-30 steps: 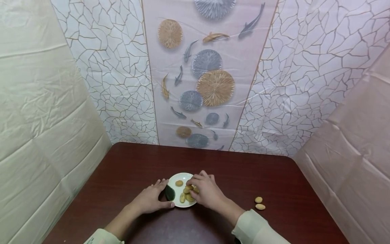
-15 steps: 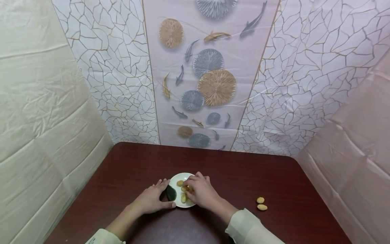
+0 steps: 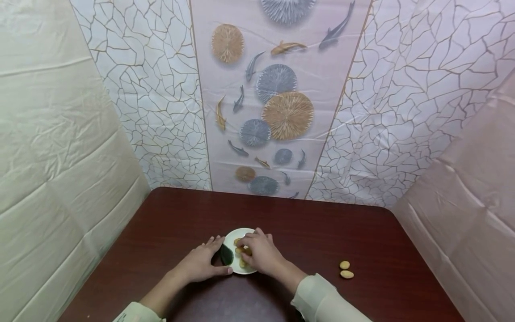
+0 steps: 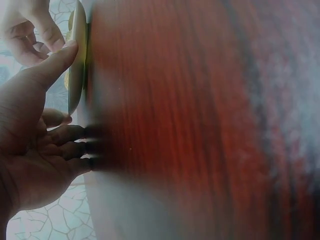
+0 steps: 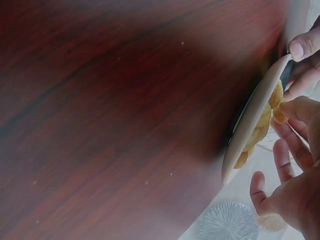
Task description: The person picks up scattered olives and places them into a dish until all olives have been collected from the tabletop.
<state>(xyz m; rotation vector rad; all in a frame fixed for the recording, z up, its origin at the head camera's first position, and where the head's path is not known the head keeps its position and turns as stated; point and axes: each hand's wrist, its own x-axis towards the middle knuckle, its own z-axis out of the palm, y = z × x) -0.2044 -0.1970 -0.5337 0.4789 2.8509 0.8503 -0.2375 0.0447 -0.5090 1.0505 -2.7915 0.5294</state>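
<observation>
A small white plate (image 3: 244,232) with a dark green patch at its left side sits on the table. Several yellow-brown oval, nut-like pieces (image 5: 260,128) lie on it, partly hidden by my right hand in the head view. My left hand (image 3: 200,263) lies along the plate's left side with fingers extended; its thumb touches the rim. Over the plate, my right hand (image 3: 263,254) pinches one yellow-brown oval piece (image 5: 280,116) between thumb and finger, low among the others. Its remaining fingers are spread loosely in the right wrist view.
Two more yellow-brown oval pieces (image 3: 346,270) lie together on the dark red-brown wooden table (image 3: 314,232), right of the plate. Behind the table hangs a patterned cloth (image 3: 287,115), with pale cloth walls on both sides.
My right hand has moved left across the plate, covering more of the pieces there. The left hand stays at the rim. The head view has shifted slightly.
</observation>
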